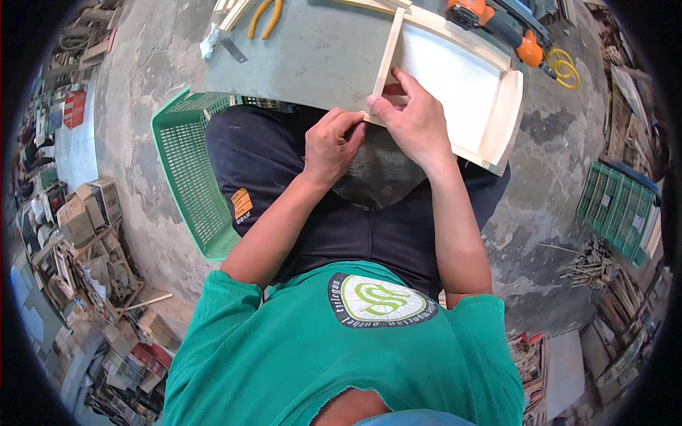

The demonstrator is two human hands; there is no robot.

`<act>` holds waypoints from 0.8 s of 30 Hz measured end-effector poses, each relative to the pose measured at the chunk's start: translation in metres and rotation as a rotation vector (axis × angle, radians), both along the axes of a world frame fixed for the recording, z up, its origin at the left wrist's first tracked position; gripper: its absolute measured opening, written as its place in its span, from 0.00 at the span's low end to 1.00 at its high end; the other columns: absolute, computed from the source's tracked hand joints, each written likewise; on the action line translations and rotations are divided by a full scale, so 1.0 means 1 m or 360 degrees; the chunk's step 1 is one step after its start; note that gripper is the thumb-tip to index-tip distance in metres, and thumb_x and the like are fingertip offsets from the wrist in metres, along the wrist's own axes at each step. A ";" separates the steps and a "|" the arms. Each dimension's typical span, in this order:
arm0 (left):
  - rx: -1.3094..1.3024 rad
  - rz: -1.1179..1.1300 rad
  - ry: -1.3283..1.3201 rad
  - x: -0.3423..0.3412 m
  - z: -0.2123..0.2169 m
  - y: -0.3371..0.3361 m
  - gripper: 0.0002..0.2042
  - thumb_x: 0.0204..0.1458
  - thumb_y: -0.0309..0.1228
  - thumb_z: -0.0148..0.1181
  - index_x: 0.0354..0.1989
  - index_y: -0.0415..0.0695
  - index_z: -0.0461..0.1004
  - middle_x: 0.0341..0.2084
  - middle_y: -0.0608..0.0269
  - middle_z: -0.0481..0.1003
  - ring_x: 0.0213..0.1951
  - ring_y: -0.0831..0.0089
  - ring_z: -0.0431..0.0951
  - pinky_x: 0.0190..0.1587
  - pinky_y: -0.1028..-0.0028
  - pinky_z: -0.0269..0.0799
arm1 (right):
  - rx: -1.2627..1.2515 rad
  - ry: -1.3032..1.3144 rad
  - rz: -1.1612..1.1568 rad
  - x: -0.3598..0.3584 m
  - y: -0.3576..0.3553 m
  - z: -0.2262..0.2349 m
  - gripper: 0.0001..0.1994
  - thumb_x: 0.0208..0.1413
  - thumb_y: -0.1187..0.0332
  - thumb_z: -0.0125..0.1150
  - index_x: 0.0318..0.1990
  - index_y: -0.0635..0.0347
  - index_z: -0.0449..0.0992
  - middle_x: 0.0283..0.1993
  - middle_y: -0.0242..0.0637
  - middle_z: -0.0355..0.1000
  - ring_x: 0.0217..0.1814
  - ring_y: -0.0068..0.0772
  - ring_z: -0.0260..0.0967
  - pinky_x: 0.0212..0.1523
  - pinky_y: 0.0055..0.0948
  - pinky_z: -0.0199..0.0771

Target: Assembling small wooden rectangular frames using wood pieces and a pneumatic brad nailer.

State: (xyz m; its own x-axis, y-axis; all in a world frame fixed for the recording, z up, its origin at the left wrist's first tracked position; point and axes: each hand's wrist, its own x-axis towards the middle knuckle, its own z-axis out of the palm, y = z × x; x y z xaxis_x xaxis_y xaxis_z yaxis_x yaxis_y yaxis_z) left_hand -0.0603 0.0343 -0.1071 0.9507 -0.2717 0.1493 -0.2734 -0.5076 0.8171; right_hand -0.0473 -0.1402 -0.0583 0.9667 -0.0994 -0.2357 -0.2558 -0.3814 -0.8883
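Observation:
A shallow wooden frame with a white panel inside lies across the near right part of the grey-green work surface, its near side reaching over my lap. Its left side is a pale wooden strip. My right hand is closed on the near end of this strip, thumb on the near corner and forefinger farther up. Beside it, my left hand has its fingers pinched together at the same corner. What lies between those fingertips is hidden.
On the work surface are pliers with yellow-orange handles, a small metal plate and other wooden strips. An orange-and-black power tool with a yellow hose lies at the far right. A green basket stands by my left leg.

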 end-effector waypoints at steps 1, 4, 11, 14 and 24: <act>0.0012 -0.0002 -0.0014 0.001 -0.001 0.000 0.08 0.49 0.23 0.67 0.38 0.42 0.80 0.26 0.59 0.76 0.26 0.64 0.79 0.30 0.70 0.75 | -0.0021 -0.0041 0.0004 0.001 -0.001 -0.001 0.34 0.52 0.52 0.68 0.57 0.75 0.72 0.46 0.52 0.79 0.42 0.40 0.81 0.46 0.33 0.79; -0.0013 -0.0031 -0.0082 0.003 -0.003 0.001 0.07 0.49 0.24 0.68 0.37 0.43 0.81 0.26 0.60 0.76 0.25 0.65 0.79 0.29 0.70 0.74 | 0.0012 -0.0059 0.0034 0.003 -0.004 -0.001 0.32 0.52 0.54 0.68 0.56 0.74 0.73 0.47 0.52 0.79 0.42 0.39 0.81 0.46 0.34 0.78; -0.0006 -0.0065 -0.0156 0.006 -0.005 0.003 0.07 0.49 0.24 0.68 0.36 0.44 0.81 0.24 0.62 0.76 0.24 0.65 0.78 0.27 0.70 0.74 | -0.0017 -0.0137 0.0010 0.002 -0.005 -0.012 0.30 0.54 0.57 0.68 0.60 0.69 0.72 0.47 0.51 0.79 0.45 0.37 0.80 0.48 0.32 0.78; 0.0044 -0.0109 -0.0185 0.008 -0.007 0.003 0.06 0.49 0.25 0.67 0.36 0.45 0.81 0.23 0.63 0.75 0.24 0.65 0.78 0.27 0.70 0.73 | 0.0039 -0.0028 0.0017 0.002 -0.005 -0.007 0.31 0.54 0.59 0.68 0.61 0.70 0.71 0.47 0.50 0.79 0.45 0.37 0.80 0.48 0.32 0.78; 0.0117 -0.0146 -0.0209 0.010 -0.007 0.002 0.06 0.50 0.27 0.67 0.36 0.45 0.81 0.22 0.63 0.74 0.23 0.64 0.77 0.27 0.69 0.74 | 0.0129 -0.0077 -0.0015 0.002 -0.005 -0.009 0.32 0.53 0.59 0.70 0.61 0.72 0.70 0.45 0.50 0.80 0.44 0.34 0.80 0.45 0.31 0.79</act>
State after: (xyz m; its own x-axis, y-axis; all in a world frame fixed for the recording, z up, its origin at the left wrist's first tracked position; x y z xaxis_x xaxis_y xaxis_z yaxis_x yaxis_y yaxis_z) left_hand -0.0505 0.0368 -0.1141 0.8951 -0.3713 0.2469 -0.4231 -0.5326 0.7330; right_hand -0.0456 -0.1452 -0.0673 0.9763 -0.0909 -0.1964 -0.2150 -0.3058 -0.9275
